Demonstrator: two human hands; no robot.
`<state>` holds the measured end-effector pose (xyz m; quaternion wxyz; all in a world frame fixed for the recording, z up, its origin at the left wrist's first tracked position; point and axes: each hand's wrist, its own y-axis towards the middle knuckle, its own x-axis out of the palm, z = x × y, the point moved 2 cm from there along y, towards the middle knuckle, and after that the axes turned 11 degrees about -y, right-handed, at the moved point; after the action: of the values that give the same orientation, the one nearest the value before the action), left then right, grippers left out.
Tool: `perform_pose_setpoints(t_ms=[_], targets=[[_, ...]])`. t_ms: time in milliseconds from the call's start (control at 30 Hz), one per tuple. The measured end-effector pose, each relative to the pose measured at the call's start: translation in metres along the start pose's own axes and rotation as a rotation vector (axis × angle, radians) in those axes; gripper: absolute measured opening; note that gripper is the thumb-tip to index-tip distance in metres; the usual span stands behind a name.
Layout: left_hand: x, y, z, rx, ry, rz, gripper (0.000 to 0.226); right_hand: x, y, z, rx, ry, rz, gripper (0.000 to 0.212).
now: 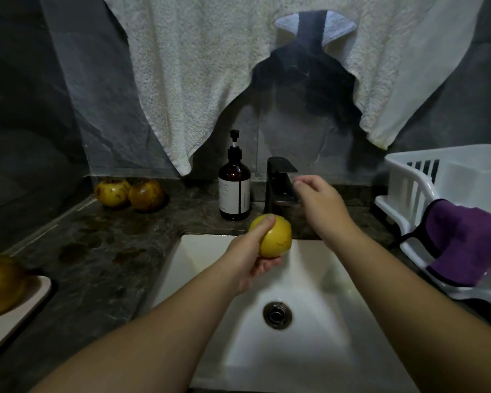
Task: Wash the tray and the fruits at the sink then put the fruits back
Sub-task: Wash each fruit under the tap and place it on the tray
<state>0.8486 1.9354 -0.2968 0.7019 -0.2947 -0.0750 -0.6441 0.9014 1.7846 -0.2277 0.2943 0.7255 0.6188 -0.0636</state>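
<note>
**Yellow fruit held over the white sink**

The left hand (250, 259) grips a smooth, round yellow fruit (275, 236) above the back edge of the sink (323, 350), its fingers (262, 225) curled closed around the fruit's left side. The sink is a glossy white rectangular basin with a round metal drain (277, 314). The right hand (321, 202) reaches toward the angular black faucet (279, 182) at twelve o'clock, fingers loosely bent and holding nothing; whether they touch the handle I cannot tell.

On the dark, mottled stone tabletop (97, 251), two blotchy brown-spotted fruits (129, 194) sit touching each other at ten o'clock. At eight o'clock a pale, flat tray (20, 313) with rounded corners carries another brownish fruit (0, 285). An amber pump bottle (234, 188) stands just left of the faucet. At three o'clock a purple cloth (462, 242) drapes over a white slatted plastic rack (417, 191). Nubby cream towels (196, 66) hang above.
</note>
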Motion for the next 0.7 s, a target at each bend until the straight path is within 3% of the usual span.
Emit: perform_pose_setpoints(t_ms=[100,233,700], targets=[[0.002,-0.001,0.000,0.017,0.057,-0.021,0.046,0.008,0.008,-0.002,-0.021,-0.069,-0.060,0.011],[0.003,0.000,-0.001,0.035,0.099,-0.051,0.047,0.010,0.015,-0.003,-0.032,-0.148,-0.054,0.025],[0.006,0.001,-0.004,0.082,0.099,-0.070,0.055,0.010,0.011,-0.003,-0.072,-0.117,-0.057,0.042]])
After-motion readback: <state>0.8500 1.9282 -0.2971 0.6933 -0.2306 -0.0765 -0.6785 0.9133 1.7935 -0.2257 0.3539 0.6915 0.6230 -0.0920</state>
